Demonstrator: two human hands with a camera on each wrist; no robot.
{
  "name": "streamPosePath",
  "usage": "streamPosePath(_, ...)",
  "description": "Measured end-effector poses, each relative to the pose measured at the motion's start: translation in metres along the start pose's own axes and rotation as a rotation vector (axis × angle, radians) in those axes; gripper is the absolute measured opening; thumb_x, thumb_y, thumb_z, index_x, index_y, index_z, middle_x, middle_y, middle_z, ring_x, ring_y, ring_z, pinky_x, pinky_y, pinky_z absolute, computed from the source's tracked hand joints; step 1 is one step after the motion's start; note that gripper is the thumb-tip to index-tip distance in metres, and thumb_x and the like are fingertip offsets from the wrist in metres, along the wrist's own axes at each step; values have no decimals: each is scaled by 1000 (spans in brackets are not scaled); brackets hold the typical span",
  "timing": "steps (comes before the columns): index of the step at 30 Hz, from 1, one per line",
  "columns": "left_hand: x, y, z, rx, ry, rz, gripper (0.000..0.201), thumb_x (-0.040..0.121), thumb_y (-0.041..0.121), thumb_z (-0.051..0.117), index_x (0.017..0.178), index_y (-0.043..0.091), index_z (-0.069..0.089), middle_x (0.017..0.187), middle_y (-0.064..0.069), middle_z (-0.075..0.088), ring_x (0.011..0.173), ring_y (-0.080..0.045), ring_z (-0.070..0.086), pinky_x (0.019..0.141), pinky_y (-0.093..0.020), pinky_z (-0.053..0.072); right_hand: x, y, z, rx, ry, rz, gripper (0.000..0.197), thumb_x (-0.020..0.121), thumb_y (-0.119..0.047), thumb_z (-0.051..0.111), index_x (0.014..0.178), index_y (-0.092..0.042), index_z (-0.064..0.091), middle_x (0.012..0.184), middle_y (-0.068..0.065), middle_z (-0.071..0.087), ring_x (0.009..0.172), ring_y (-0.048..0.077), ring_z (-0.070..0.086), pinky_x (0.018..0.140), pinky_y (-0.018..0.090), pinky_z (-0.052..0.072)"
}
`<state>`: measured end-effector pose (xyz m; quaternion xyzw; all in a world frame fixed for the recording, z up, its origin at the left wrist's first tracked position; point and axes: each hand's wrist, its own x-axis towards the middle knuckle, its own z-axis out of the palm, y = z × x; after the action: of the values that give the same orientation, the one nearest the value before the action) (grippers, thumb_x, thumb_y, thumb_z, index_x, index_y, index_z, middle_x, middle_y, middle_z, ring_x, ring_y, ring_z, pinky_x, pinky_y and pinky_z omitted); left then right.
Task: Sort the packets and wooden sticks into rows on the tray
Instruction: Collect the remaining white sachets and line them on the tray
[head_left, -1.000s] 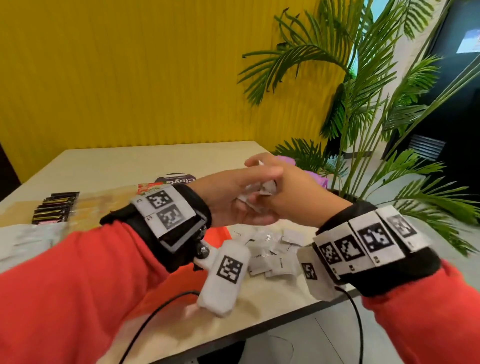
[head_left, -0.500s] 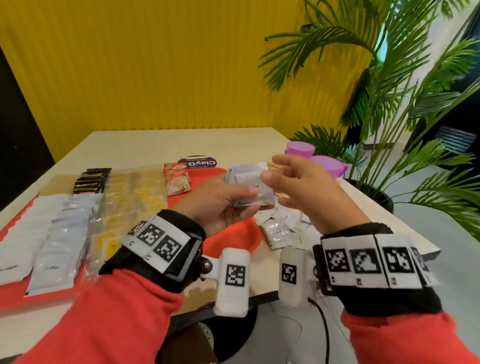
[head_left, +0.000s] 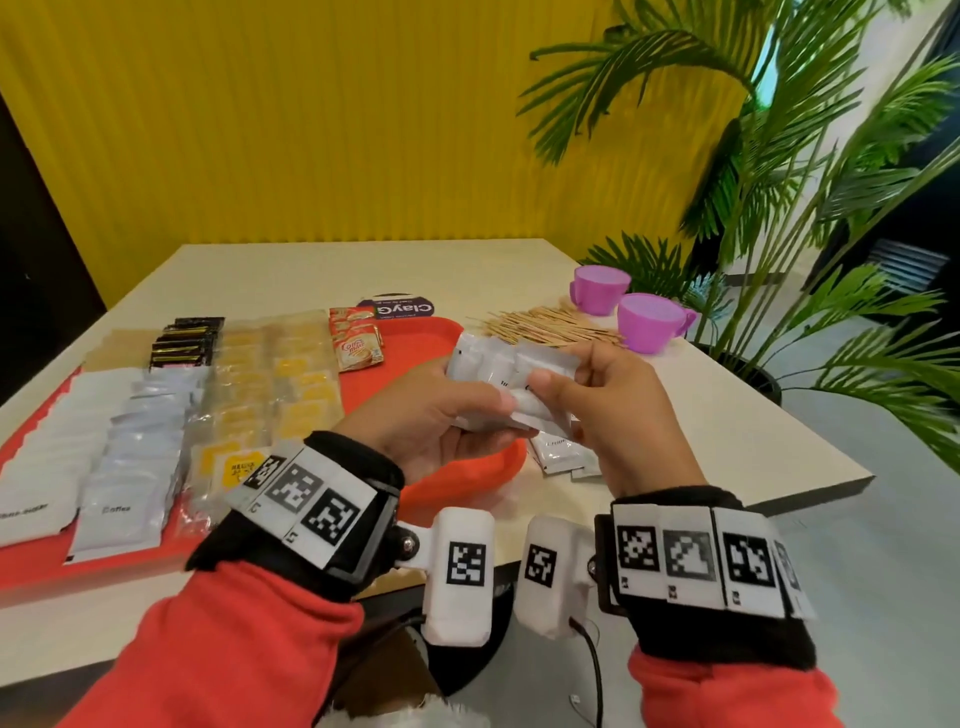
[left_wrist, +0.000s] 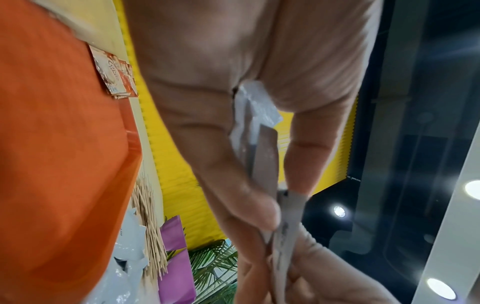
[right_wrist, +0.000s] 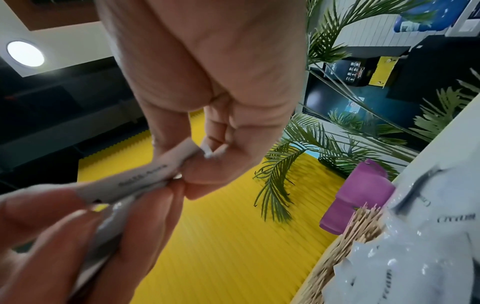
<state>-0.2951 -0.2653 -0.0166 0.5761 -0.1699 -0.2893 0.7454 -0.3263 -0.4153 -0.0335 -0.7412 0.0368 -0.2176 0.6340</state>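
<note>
Packets (head_left: 511, 371), a small white stack, sit above the red tray (head_left: 415, 338), gripped from both ends: the left hand (head_left: 431, 415) curls its fingers under them, the right hand (head_left: 613, 410) pinches their edge. Wooden sticks (head_left: 545, 327) lie heaped on the worktop (head_left: 311, 270) beyond.

Right hand (head_left: 618, 410) now pinching packets (head_left: 511, 366)
</note>
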Motion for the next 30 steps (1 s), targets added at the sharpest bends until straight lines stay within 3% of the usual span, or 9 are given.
streamPosePath(4,1,-3,1,48,62,26,27,84,-11,54,97,10,64,72,-3,66,57,-7,59,53,-15,51,-3,-2,3,62,-41,53,11,84,-8,66,79,-18,63,53,-16,58,55,3,56,54,21,44)
streamPosePath(6,2,-3,0,53,97,43,29,82,-13,54,97,10,63,72,-2,65,56,-6,59,52,-15,52,-4,-5,4,91,-93,109,6,89,-17,60,87,-13,64,70,-4,64,66,10,60,57,24,48)
streamPosePath(7,2,-4,0,51,107,46,30,82,-13,55,99,10,63,73,-3,65,57,-6,59,52,-15,52,-4,-5,4,108,-125,146,14,91,-22,57,91,-9,63,76,1,64,68,12,61,55,22,49)
streamPosePath(11,2,-5,-2,37,100,43,31,81,-15,55,100,9,61,72,-3,65,57,-7,61,53,-15,53,-9,-5,4,178,-211,170,9,90,-17,57,90,-21,66,67,-9,68,57,0,63,48,14,46)
streamPosePath(14,2,-4,-2,29,80,32,25,83,-13,54,100,4,60,70,-6,66,56,-9,64,52,-15,53,-8,-3,4,157,-147,122,17,88,-6,59,89,-21,66,64,-10,69,56,1,63,48,13,47)
streamPosePath(19,3,-1,-9,-26,123,37,21,88,-10,47,103,-1,57,69,-12,69,62,-16,69,56,-17,54,-2,-4,-7,207,-27,138,16,89,-8,57,85,-23,62,75,-5,67,63,5,61,50,15,45)
streamPosePath(23,4,-1,-9,77,143,23,29,82,-10,56,107,5,55,71,-9,66,63,-16,64,48,-16,52,-5,-9,-4,263,-197,125,17,88,-4,55,89,-18,64,73,-3,68,60,4,64,50,15,47)
streamPosePath(27,5,-3,-10,236,204,50,42,64,5,71,103,11,58,70,-6,62,56,-13,55,42,-15,39,-4,-8,1,170,-190,67,20,87,-2,57,88,-19,68,76,-2,71,67,7,66,55,17,49)
streamPosePath(30,8,-2,-12,179,331,143,36,74,2,72,108,7,60,67,-3,60,50,-10,52,42,-14,34,-3,-6,-1,166,-206,85,20,85,1,58,92,-15,68,79,3,71,66,10,67,55,18,50)
